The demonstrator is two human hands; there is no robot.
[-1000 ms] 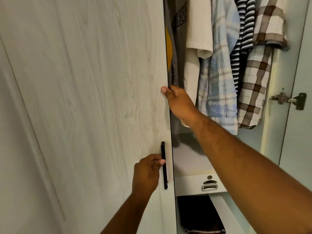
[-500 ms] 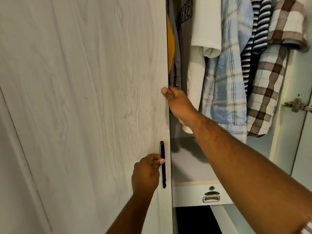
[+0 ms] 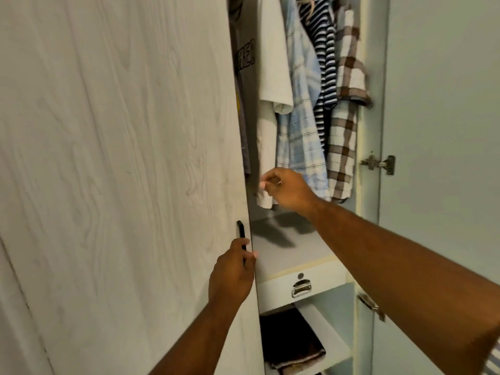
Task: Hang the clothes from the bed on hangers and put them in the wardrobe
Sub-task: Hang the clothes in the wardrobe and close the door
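Note:
The wardrobe's left door of pale wood grain fills the left half of the view. My left hand grips its black handle. Inside hang a grey printed T-shirt, a white T-shirt, a light blue plaid shirt, a navy striped shirt and a brown checked shirt. My right hand hovers in front of the white T-shirt's hem, fingers curled, just off the door's edge. No hanger or garment is in it.
Below the clothes lies a grey shelf over a white drawer with a metal pull. Folded dark cloth sits lower down. The right door stands open with its hinge showing.
My right hand has come off the door's edge and moved right and down in front of the clothes. The view has shifted, showing more of the wardrobe's inside. My left hand stays on the handle.

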